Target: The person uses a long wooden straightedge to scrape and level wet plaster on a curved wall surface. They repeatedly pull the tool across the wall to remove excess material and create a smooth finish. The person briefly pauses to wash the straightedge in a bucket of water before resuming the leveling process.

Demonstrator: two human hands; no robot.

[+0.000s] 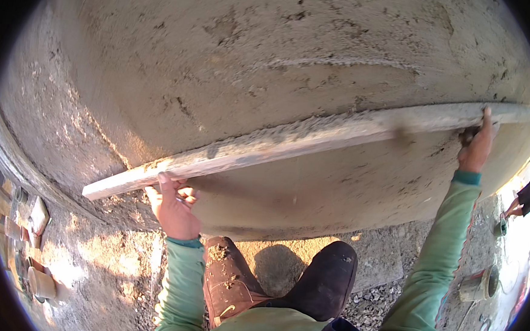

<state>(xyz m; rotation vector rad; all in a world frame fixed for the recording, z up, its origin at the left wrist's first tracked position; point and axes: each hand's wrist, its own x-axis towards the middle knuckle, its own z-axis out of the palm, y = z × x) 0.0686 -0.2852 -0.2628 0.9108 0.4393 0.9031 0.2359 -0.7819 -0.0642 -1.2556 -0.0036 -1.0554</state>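
A long, mortar-caked screed board (pixel 291 135) lies slantwise across a wet plastered wall (pixel 273 32), its right end higher than its left. My left hand (pixel 175 211) grips the lower edge near the board's left end, thumb up against it. Near the other end, my right hand (pixel 477 148) is closed around the board, with the thumb over its face. A rough ridge of mortar runs along the board's upper edge. Below the board the plaster looks smoother, with some pitted patches toward the right.
Several buckets (pixel 42 283) stand on the ground at the left. Another bucket (pixel 479 283) lies tipped at the right. Farther off at the right edge is a person (pixel 527 197) beside a small green bucket (pixel 501 227). Gravel (pixel 373 305) lies beside my knees, below the wall's bottom edge.
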